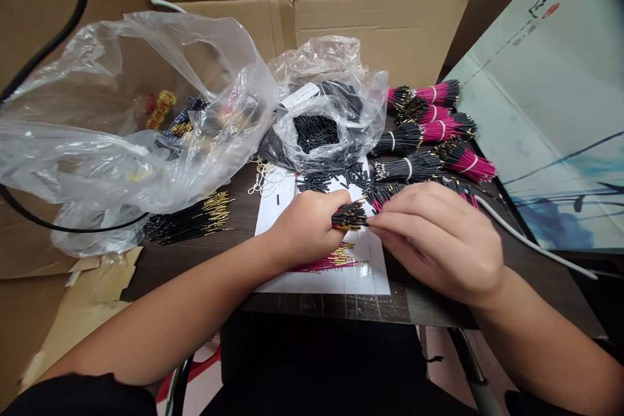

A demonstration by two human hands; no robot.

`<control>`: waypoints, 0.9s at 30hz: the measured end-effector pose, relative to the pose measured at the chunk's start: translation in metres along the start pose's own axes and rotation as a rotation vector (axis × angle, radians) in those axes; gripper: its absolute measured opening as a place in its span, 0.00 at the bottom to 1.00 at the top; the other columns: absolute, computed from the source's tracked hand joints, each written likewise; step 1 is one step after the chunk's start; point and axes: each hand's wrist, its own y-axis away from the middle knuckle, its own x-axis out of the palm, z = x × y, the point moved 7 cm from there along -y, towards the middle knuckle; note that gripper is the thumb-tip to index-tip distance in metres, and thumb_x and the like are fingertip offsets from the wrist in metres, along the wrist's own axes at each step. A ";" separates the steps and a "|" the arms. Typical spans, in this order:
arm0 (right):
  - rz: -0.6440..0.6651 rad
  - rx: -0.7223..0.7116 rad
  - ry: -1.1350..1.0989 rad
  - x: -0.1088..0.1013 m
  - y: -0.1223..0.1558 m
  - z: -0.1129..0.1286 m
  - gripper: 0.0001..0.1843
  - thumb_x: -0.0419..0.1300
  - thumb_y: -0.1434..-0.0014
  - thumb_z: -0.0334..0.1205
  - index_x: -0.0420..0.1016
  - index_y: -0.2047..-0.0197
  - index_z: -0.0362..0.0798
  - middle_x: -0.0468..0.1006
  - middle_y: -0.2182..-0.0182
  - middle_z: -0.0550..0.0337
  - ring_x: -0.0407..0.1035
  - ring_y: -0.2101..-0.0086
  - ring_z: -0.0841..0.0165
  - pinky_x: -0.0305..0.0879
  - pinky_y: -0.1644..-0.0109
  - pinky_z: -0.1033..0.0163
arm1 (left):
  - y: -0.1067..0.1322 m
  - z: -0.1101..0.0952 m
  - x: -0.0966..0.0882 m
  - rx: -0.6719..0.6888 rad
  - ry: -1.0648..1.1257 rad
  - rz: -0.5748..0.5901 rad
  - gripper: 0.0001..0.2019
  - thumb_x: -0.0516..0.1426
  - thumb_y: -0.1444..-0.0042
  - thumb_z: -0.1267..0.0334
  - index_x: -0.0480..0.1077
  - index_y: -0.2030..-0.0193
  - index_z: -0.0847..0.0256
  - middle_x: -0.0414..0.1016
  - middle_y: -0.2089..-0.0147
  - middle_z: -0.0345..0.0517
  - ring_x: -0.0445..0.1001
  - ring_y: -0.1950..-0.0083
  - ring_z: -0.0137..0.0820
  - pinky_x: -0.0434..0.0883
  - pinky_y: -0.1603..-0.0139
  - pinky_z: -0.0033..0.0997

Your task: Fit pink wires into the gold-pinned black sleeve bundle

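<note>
I'm watching a dark table (151, 266). A big clear bag (112, 175) is sagging on its L side; a smaller bag (348, 140) is sitting mid-table, mouth rolled back, prob. for quick access to the black sleeves (316, 133). White paper (370, 273) is lying in front, maybe making tiny bits easier to spot. Banded bundles (409, 167) are lying back R, likely out of the way. Over the paper, my L hand (312, 224) is gripping a wire bundle (350, 216), gold tips facing R, apparently steadying them for my R hand (443, 240), which is pinching narrowly there. What it's holding, if anything, I can't tell. L hand's partly hiding loose pink wires (331, 264).
</note>
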 end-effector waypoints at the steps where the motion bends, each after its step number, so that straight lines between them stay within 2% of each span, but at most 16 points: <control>1: 0.006 0.001 -0.001 0.001 0.000 0.000 0.15 0.63 0.46 0.30 0.74 0.54 0.48 0.78 0.63 0.57 0.70 0.62 0.65 0.69 0.59 0.57 | 0.000 0.000 0.000 -0.001 -0.007 0.001 0.04 0.51 0.51 0.70 0.65 0.70 0.59 0.68 0.77 0.39 0.65 0.75 0.29 0.58 0.72 0.28; 11: 0.017 0.007 0.013 0.003 0.001 -0.002 0.12 0.63 0.45 0.34 0.75 0.55 0.49 0.78 0.64 0.57 0.70 0.63 0.66 0.69 0.59 0.57 | 0.000 0.001 0.001 -0.029 -0.134 0.017 0.04 0.52 0.47 0.68 0.67 0.66 0.60 0.72 0.74 0.42 0.71 0.71 0.33 0.61 0.71 0.29; 17: 0.036 0.002 -0.018 0.005 0.001 -0.002 0.10 0.63 0.45 0.31 0.74 0.58 0.48 0.78 0.65 0.57 0.69 0.64 0.66 0.68 0.59 0.58 | 0.000 0.002 0.000 -0.035 -0.148 0.008 0.04 0.52 0.49 0.69 0.66 0.66 0.60 0.72 0.74 0.42 0.71 0.72 0.33 0.61 0.71 0.29; 27: 0.012 0.022 0.021 0.004 -0.002 -0.002 0.10 0.64 0.47 0.30 0.74 0.59 0.47 0.78 0.66 0.57 0.69 0.64 0.66 0.67 0.59 0.57 | 0.000 0.000 0.001 -0.017 -0.151 0.013 0.03 0.51 0.45 0.66 0.65 0.67 0.59 0.72 0.73 0.41 0.71 0.72 0.33 0.60 0.71 0.29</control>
